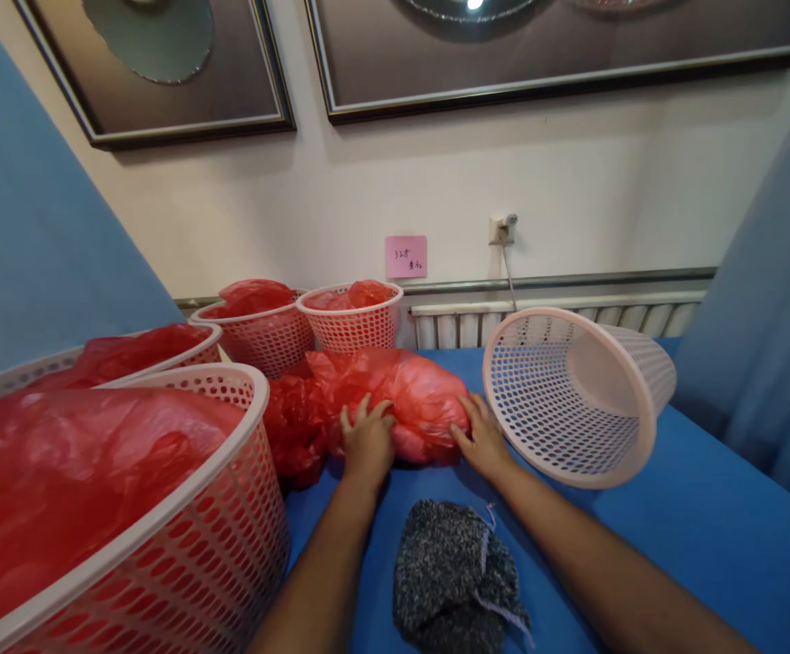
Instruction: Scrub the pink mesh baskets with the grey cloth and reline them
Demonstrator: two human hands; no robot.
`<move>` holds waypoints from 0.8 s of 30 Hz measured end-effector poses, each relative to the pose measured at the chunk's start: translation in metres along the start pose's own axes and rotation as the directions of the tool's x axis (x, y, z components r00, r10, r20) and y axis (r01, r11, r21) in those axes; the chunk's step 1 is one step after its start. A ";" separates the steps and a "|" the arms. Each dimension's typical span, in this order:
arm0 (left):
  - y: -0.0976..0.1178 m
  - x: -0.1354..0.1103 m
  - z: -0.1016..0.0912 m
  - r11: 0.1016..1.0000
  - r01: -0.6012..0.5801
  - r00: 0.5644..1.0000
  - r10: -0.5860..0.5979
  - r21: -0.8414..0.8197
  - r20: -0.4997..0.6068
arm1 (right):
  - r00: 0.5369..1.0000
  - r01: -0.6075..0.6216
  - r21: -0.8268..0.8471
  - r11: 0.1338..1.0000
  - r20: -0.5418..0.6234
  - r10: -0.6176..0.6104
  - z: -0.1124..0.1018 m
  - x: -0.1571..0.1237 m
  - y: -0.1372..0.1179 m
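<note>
A crumpled red plastic bag (381, 400) lies on the blue table (695, 536) in front of me. My left hand (366, 440) rests on its near side with fingers curled into the plastic. My right hand (480, 438) presses against the bag's right end, fingers bent on it. Just right of that hand an empty pink perforated basket (572, 400) lies tipped on its side, its mouth facing me. A grey speckled glove or cloth (453, 577) lies between my forearms.
Several pink baskets lined with red bags stand at the left: a large one (183, 509) nearest, another (115, 359) behind it, two smaller ones (265, 331) (354, 318) by the wall. A radiator (558, 318), a pink note (406, 256) and blue curtains border the table.
</note>
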State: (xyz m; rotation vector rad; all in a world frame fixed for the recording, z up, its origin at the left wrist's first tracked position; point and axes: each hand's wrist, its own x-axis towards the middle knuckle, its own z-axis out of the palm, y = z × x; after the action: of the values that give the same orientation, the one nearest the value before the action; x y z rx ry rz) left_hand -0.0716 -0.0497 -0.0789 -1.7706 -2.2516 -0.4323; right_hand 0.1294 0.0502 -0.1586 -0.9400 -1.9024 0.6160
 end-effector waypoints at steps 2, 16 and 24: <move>-0.014 0.002 -0.005 0.997 0.072 0.994 -0.072 -0.002 -0.080 | 0.990 0.022 0.074 0.997 0.141 -0.032 0.008 -0.004 -0.004; 0.026 -0.004 -0.004 0.986 -0.141 0.990 0.138 -0.085 -0.036 | 0.843 -0.060 0.435 0.899 0.505 -0.188 0.012 -0.023 -0.043; 0.029 -0.007 -0.017 0.990 -0.110 0.989 0.100 -0.089 -0.109 | 0.877 0.060 0.238 0.969 0.451 -0.164 -0.056 -0.063 -0.081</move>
State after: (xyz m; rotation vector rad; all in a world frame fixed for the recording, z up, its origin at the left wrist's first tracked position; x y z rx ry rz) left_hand -0.0421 -0.0558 -0.0632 -1.8564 -2.0880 -0.6042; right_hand 0.1687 -0.0461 -0.1046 -0.5625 -2.2355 1.0305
